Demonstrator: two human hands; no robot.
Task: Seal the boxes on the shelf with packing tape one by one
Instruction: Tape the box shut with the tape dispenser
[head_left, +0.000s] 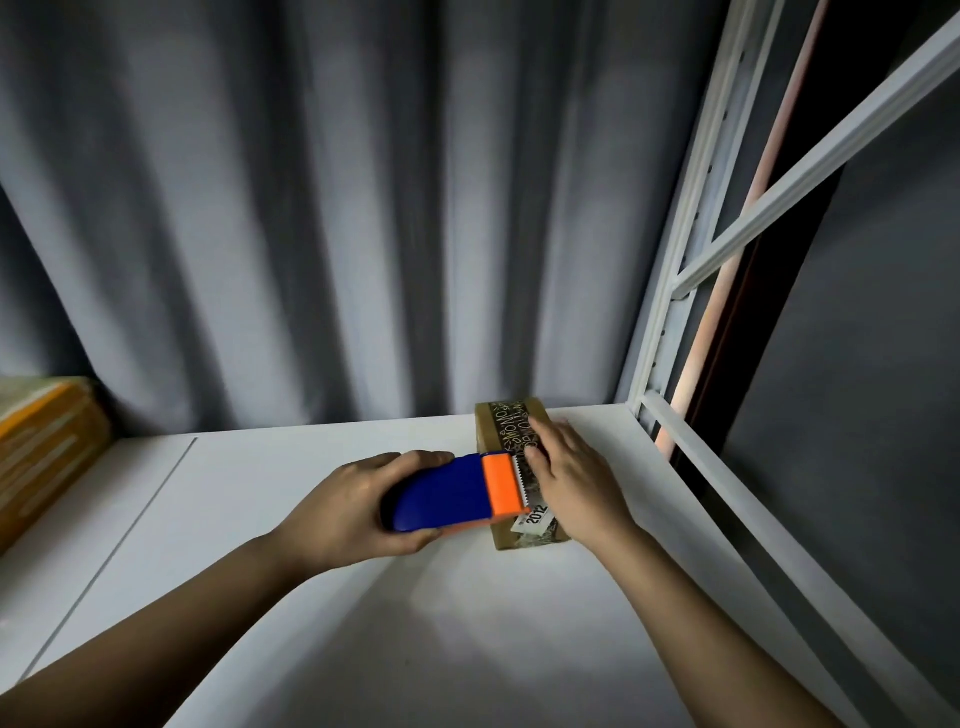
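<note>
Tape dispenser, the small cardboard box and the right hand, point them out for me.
tape dispenser (441, 493), head view, blue body.
cardboard box (488, 431), head view, bare left top.
right hand (571, 473), head view, back of hand.

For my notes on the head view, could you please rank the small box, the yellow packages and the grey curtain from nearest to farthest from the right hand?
1. Small box: under the right hand, touching.
2. Grey curtain: behind the box.
3. Yellow packages: far left on the shelf.

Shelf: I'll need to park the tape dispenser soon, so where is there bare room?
Bare shelf lies between the yellow packages and left hand, and in front of both hands. Crowded around the small box, tape dispenser and right hand.
</note>
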